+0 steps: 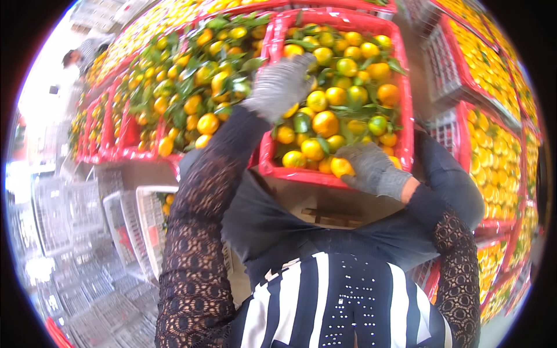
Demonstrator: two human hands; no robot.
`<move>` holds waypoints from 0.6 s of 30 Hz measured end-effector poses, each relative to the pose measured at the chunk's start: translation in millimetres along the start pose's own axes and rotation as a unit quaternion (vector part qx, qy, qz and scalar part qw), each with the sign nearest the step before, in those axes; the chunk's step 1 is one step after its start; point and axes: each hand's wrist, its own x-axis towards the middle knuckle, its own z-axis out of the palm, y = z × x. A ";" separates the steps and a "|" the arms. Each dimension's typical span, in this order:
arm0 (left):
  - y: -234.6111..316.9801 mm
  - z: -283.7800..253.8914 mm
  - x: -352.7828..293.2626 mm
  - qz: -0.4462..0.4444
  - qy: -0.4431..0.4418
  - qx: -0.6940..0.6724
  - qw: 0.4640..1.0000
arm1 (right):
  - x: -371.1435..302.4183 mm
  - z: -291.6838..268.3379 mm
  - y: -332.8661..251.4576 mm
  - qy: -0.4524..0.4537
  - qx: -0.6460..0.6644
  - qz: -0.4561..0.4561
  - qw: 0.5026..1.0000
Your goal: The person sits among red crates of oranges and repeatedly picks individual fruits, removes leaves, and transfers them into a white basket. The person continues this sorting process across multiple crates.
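A crate lined with red plastic point(407, 124) stands in front of me, filled with orange, yellow and some greenish mandarins point(325, 123) with green leaves. My left hand point(281, 87), in a grey knit glove, is over the crate's left rim with its fingertips at the fruit. Motion blurs those fingers, so their grip is unclear. At the near edge of the crate, my right hand point(376, 168), gloved alike, has thumb and fingers closed around an orange mandarin point(342, 167). Its other fingers rest among the fruit.
To the left, more red-lined crates hold leafy mandarins point(191, 104). Stacked crates of yellow-orange fruit point(490, 156) line the right side. White plastic crates point(148, 226) and many grey ones point(67, 214) stand at lower left. Another person point(87, 58) is far left.
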 end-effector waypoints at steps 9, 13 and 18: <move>-85.8 -73.9 -418.1 -0.630 0.003 0.121 0.767 | 4.6 23.1 -5.2 0.047 -0.048 -0.012 0.998; -74.6 6.7 -495.9 -0.635 -0.017 0.004 0.772 | 6.4 24.4 -2.0 0.041 -0.071 -0.057 0.995; -76.2 19.0 -485.4 -0.654 -0.043 0.080 0.751 | 3.1 26.8 3.6 0.042 -0.073 -0.055 0.995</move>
